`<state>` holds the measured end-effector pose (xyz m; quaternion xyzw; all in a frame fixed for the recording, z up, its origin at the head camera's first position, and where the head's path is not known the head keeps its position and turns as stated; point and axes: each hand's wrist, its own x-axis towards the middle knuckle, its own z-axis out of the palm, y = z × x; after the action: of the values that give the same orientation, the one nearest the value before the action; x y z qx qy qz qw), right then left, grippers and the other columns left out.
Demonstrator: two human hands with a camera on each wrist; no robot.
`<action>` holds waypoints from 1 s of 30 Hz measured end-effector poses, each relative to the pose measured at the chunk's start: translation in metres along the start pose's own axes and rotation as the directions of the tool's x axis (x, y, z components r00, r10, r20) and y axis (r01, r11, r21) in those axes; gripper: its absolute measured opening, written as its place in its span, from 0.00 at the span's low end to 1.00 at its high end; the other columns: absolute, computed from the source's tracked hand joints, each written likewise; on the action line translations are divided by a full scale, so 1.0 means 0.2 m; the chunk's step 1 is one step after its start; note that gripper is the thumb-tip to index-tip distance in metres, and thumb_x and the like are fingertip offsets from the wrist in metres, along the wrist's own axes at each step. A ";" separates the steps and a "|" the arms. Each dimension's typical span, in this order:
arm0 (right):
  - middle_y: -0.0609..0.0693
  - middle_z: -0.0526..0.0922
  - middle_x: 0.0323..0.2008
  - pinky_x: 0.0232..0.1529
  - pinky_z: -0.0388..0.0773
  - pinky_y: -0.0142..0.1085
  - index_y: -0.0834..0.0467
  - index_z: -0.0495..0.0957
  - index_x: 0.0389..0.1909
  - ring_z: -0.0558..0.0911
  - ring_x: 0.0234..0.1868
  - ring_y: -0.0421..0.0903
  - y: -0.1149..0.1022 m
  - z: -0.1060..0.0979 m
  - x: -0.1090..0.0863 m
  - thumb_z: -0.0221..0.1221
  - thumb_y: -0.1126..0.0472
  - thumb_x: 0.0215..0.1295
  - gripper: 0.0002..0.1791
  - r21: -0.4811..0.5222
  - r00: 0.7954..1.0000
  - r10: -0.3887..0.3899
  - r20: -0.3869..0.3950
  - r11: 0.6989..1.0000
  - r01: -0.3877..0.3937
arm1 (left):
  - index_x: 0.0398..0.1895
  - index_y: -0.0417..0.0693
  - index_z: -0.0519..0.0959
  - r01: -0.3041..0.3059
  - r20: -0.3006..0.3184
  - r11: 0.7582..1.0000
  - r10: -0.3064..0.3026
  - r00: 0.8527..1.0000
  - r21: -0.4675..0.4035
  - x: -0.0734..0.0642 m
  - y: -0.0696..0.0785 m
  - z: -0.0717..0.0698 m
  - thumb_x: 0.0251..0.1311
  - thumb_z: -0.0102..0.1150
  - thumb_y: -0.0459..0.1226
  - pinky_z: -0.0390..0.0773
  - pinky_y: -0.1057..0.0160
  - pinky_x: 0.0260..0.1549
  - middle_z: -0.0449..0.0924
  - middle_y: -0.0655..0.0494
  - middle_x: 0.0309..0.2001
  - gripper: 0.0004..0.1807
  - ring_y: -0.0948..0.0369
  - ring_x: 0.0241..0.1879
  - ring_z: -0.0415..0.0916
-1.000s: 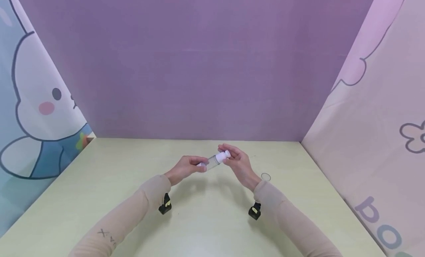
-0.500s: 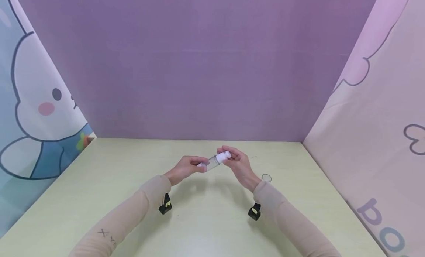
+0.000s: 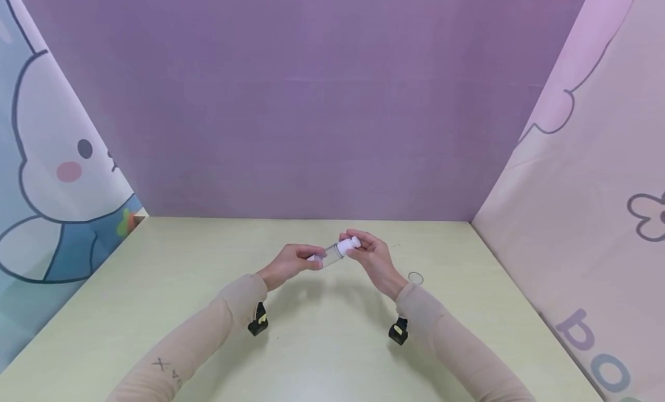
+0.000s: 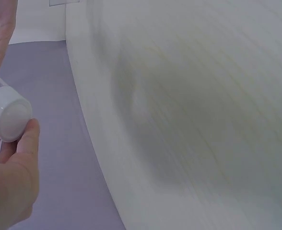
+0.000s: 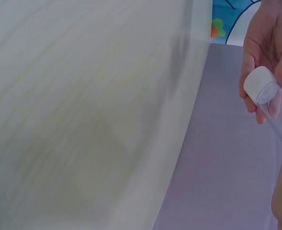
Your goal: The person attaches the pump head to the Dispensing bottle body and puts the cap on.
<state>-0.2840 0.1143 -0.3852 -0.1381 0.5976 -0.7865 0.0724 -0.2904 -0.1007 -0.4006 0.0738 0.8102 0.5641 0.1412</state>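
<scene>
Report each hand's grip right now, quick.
Left hand: holding the clear bottle by its white base.
Right hand: holding the bottle's white cap.

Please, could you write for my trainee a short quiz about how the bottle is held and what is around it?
1. Complete: the large panel behind the table is ____ in colour.

2. The left hand holds one end of the clear bottle. Where is the right hand?
A) flat on the table
B) at the white stepped end
C) against the panel

3. True or false: the bottle stands upright on the table.

Key: 1: purple. 2: B. 3: false; it is held tilted between both hands.
</scene>
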 end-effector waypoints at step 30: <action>0.59 0.76 0.54 0.53 0.72 0.32 0.66 0.70 0.55 0.78 0.50 0.40 0.02 0.00 0.02 0.57 0.73 0.58 0.22 -0.123 0.997 0.014 -0.070 0.992 -0.023 | 0.51 0.52 0.78 -0.032 -0.019 0.999 0.031 0.999 -0.017 0.00 -0.01 0.00 0.52 0.64 0.42 0.67 0.50 0.52 0.77 0.54 0.52 0.21 0.56 0.47 0.73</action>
<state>-0.2881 0.1124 -0.3891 -0.1094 0.6488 -0.7514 0.0502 -0.2910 -0.1014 -0.4017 0.0800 0.8053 0.5740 0.1253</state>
